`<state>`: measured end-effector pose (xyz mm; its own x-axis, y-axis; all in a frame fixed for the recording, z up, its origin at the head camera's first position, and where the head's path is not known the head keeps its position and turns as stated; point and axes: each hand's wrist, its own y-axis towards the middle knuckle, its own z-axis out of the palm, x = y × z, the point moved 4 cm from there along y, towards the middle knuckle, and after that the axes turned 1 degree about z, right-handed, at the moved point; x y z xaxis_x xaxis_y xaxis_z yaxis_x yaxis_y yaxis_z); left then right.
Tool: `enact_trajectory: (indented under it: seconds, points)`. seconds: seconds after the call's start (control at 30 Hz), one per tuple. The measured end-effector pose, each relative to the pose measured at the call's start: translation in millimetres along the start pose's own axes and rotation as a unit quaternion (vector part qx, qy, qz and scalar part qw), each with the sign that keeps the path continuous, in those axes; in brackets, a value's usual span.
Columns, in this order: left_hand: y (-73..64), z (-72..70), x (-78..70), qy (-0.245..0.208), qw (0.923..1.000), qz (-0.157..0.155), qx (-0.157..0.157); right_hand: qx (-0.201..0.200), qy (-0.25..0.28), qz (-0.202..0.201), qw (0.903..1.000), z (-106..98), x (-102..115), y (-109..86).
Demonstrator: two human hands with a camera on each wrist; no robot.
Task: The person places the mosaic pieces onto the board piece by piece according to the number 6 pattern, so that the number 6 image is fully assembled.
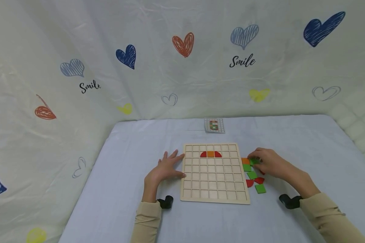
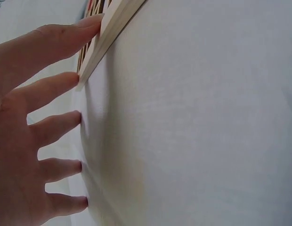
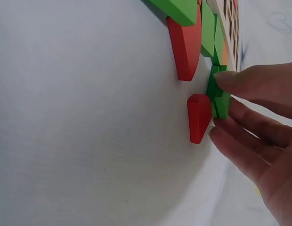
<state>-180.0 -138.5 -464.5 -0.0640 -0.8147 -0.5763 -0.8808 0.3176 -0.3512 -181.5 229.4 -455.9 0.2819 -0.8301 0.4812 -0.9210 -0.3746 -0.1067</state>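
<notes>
Green square tile: between 2 and 3 o'clock of the wooden grid board, just beside its rim; looks light, rigid and hard to break.
Right hand: narrowed, thumb and fingertips pinching that tile.
Tile grip: opposite side edges suit best; the painted faces look smooth and could slip.
Left hand: spread wide at the board's 9 o'clock, thumb and index fingertip touching its edge.
Board handling: probably stiff, and light enough to slide on the cloth; steady it by the rim.
Loose neighbours: orange square tile at 3 o'clock, red leaf-shaped tile nearer 4; thin edges call for fingertips.
</notes>
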Motion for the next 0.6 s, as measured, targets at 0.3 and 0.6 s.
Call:
enact_trajectory:
  seconds: [0.3, 0.6]
  points:
    - [0.2, 0.0, 0.6, 0.007, 0.9999, 0.007, 0.0, -0.03, 0.0, -0.011, 0.9995, -1.6, 1.0, -1.3]
    - [0.0, -0.6, 0.1, 0.009, 0.9999, 0.007, -0.003, -0.05, -0.005, -0.022, 0.9985, -3.2, 1.2, 2.6]
